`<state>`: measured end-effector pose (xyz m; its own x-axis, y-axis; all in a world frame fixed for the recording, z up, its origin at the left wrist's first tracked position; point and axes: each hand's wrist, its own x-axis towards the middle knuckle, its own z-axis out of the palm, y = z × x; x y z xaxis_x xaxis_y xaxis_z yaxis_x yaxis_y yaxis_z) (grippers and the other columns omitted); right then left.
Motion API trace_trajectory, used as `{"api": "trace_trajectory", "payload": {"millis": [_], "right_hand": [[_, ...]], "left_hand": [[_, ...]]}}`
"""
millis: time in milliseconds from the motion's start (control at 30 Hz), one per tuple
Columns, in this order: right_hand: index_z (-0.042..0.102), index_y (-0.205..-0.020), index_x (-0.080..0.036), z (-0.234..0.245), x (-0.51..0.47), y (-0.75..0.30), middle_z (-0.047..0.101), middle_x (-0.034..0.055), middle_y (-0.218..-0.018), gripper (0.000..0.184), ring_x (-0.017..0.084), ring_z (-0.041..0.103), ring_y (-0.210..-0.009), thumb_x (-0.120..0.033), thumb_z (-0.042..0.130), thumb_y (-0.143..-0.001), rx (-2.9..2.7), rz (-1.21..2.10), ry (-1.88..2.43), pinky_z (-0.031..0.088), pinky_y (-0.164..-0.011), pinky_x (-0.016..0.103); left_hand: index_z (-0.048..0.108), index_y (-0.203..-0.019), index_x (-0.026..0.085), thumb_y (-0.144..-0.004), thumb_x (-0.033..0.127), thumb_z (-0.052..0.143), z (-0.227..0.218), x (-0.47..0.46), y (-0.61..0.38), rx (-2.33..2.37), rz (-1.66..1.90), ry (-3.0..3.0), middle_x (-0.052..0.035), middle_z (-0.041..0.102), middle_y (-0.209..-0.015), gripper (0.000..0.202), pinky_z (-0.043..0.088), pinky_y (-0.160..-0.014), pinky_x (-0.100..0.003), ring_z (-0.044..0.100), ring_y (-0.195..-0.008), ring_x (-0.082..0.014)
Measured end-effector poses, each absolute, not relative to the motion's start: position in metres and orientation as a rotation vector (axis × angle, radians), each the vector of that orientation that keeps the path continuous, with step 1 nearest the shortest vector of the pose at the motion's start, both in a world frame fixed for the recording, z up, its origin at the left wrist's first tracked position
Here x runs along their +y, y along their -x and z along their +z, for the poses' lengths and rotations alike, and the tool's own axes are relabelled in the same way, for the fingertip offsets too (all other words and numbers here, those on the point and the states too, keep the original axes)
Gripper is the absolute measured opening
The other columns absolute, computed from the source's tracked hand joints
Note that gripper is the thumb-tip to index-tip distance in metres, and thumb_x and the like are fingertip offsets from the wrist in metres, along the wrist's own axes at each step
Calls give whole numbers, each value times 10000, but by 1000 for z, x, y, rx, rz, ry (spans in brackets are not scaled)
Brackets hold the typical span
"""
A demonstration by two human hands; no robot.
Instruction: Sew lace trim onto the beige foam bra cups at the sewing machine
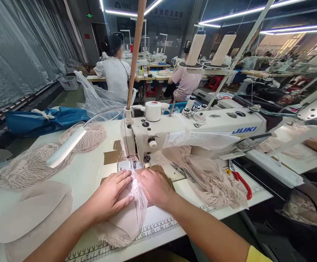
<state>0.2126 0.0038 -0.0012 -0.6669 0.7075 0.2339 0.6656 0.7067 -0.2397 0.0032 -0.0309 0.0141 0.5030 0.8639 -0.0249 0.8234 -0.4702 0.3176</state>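
A white sewing machine (158, 134) stands over the table, and a pale pink lace bra cup piece (131, 214) lies under its needle area. My left hand (114, 194) rests flat on the fabric, its fingers stretched toward the presser foot (134, 165). On the other side my right hand (155, 187) has its fingers curled down at the lace edge, close to the foot. The thumb and fingertips of that hand are partly hidden, but they seem to pinch the fabric. The lace piece hangs back toward the table's front edge.
Lace cups (38, 163) and smooth pale cup pieces (30, 214) lie at left under a lamp (67, 147). More lace fabric (215, 178) and red-handled scissors (240, 180) are at right. A printed ruler (158, 225) edges the table. Co-workers (114, 72) sit ahead.
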Motion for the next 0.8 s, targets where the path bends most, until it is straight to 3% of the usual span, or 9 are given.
{"api": "trace_trajectory", "payload": {"millis": [200, 533, 700, 800], "right_hand": [[636, -1069, -185, 0, 5, -208, 618, 75, -869, 265, 222, 528, -813, -120, 491, -857, -2690, 150, 1221, 373, -678, 331], [620, -1096, -179, -3, 11, -203, 638, 82, -879, 285, 238, 555, -820, -113, 492, -850, -2656, 163, 1275, 377, -689, 340], [654, -989, -190, -9, 13, -207, 651, 66, -859, 224, 213, 565, -808, -129, 480, -862, -2601, 172, 1217, 388, -709, 318], [668, -917, -196, -13, 13, -211, 654, 53, -834, 218, 193, 575, -773, -123, 467, -876, -2500, 204, 1289, 389, -695, 297]], "left_hand": [[459, -1411, 164, -911, 499, 466, 13, -22, -6, 1473, 164, -2537, -136, 451, -1462, 603, 405, -1037, -539, 453, -1299, -348], [506, -1366, 165, -824, 300, 541, 19, 6, 4, 1266, 199, -2594, -129, 501, -1426, 559, 364, -1093, -503, 455, -1311, -328], [500, -1365, 168, -723, 174, 537, 20, 13, 9, 1222, 147, -2616, -120, 482, -1443, 643, 338, -1106, -517, 423, -1333, -329], [534, -1325, 163, -741, 111, 488, 21, 3, 10, 1267, 181, -2629, -129, 499, -1424, 588, 331, -1092, -545, 417, -1329, -332]]}}
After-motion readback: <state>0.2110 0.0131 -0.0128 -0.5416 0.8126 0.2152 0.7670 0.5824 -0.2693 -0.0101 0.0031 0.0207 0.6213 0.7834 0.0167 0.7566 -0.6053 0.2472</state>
